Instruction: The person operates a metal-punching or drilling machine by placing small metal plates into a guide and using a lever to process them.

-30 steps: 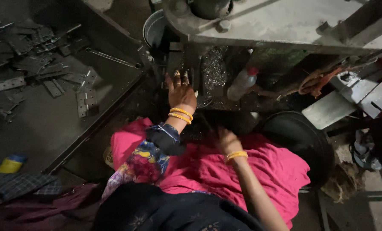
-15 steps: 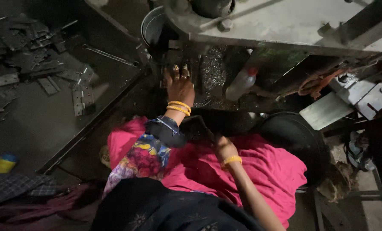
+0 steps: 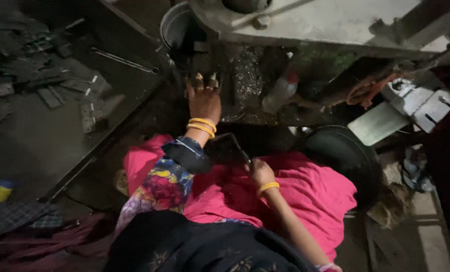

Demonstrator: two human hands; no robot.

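- So the left hand (image 3: pixel 203 98) is stretched forward, fingers spread flat against the dark bed under the grey machine (image 3: pixel 305 25), not clamped on anything
- right hand (image 3: pixel 259 171) rests on the pink cloth (image 3: pixel 310 191) over the lap, fingers closed round a dark flat metal piece (image 3: pixel 227 148) that sticks up toward the machine
- two yellow bangles on the left wrist, one on the right
- one white plastic bottle (image 3: pixel 280 93) with a red cap stands just right of the left hand
- tight spot: machine edge overhead, black round pan (image 3: pixel 343 156) to the right
- more room left, where a dark tray (image 3: pixel 43 136) holds a pile of metal strips (image 3: pixel 28 65), too many to count
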